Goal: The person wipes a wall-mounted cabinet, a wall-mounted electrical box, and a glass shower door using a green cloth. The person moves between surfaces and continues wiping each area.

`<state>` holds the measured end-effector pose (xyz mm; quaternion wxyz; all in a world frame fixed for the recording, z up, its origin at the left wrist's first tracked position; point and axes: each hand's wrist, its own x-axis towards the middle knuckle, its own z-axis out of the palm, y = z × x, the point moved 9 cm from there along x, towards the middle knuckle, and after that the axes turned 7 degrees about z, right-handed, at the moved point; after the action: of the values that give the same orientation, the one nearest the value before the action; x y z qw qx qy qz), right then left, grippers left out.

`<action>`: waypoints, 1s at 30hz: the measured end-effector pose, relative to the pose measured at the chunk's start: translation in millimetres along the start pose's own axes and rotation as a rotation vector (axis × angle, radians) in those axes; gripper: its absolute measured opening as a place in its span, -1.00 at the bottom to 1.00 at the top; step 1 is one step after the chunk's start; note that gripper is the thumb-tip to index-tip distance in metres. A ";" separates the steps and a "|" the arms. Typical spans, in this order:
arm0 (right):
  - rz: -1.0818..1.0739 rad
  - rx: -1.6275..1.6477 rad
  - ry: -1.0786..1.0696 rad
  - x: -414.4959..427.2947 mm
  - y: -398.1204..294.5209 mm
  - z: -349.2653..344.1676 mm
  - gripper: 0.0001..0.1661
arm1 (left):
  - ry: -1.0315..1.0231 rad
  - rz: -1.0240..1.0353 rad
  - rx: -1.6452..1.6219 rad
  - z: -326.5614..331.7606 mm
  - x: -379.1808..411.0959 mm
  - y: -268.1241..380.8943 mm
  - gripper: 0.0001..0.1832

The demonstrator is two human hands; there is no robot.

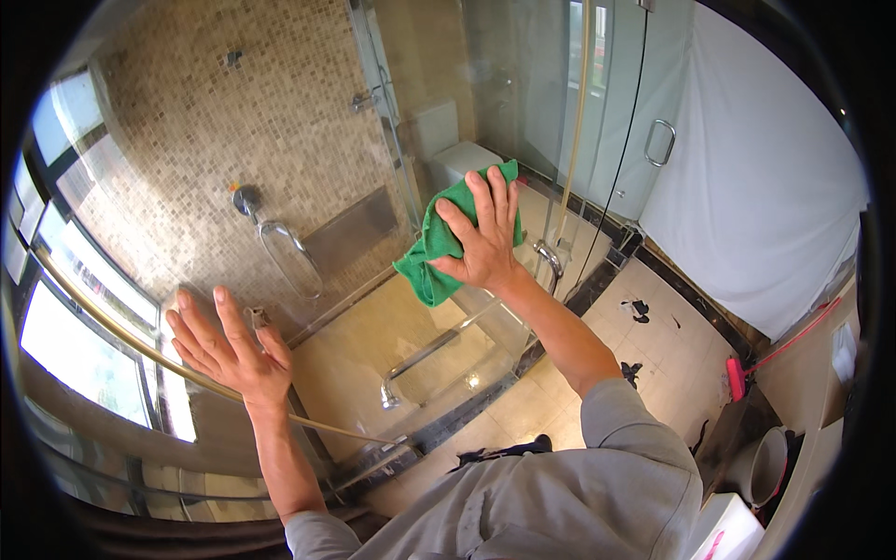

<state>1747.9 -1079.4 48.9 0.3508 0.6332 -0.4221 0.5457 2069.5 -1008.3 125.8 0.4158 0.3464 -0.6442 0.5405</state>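
My right hand lies with spread fingers on a green cloth, pressing it flat against a clear glass shower panel. Part of the cloth hangs loose below the palm. On the left, my left hand is raised with its fingers apart and holds nothing; whether it touches the glass is hard to tell. Below my right hand runs a chrome bar handle. Through the glass I see a shower mixer and a looped chrome hose on the mosaic wall.
A glass door with a metal handle and a white sheet stand at the right. Dark scraps lie on the tiled floor. A pink-headed tool and a bucket are at lower right. Behind glass is a toilet.
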 end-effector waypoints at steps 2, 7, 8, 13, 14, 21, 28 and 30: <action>0.016 0.010 -0.025 3.5 4.2 0.4 -0.09 | 0.002 -0.003 0.005 5.3 0.4 2.3 -0.43; 0.068 0.047 -0.004 0.0 8.0 -1.9 -0.18 | -0.019 -0.086 -0.032 8.6 2.0 11.6 -0.39; 0.067 0.053 0.000 1.4 8.5 -1.8 -0.18 | -0.021 -0.090 -0.044 7.0 6.7 21.7 -0.38; 0.071 0.054 -0.005 1.2 8.6 -0.8 -0.18 | -0.117 -0.088 -0.116 36.7 26.8 82.8 -0.37; 0.064 0.054 -0.011 2.1 8.9 -0.5 -0.18 | -0.156 -0.099 -0.117 43.4 28.1 88.5 -0.37; 0.038 0.073 -0.024 21.6 10.3 -4.9 -0.18 | -0.111 -0.110 -0.119 51.3 14.4 89.7 -0.37; -0.011 0.069 -0.027 79.4 6.6 -11.9 -0.11 | -0.103 -0.082 -0.054 53.2 16.6 93.9 -0.39; -0.022 0.070 0.001 99.2 5.0 -15.7 -0.11 | -0.101 -0.074 -0.046 55.1 17.7 94.3 -0.39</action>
<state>1741.9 -1082.2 149.2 0.3347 0.6496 -0.3954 0.5565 1968.8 -1045.9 99.5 0.4106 0.3871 -0.6632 0.4917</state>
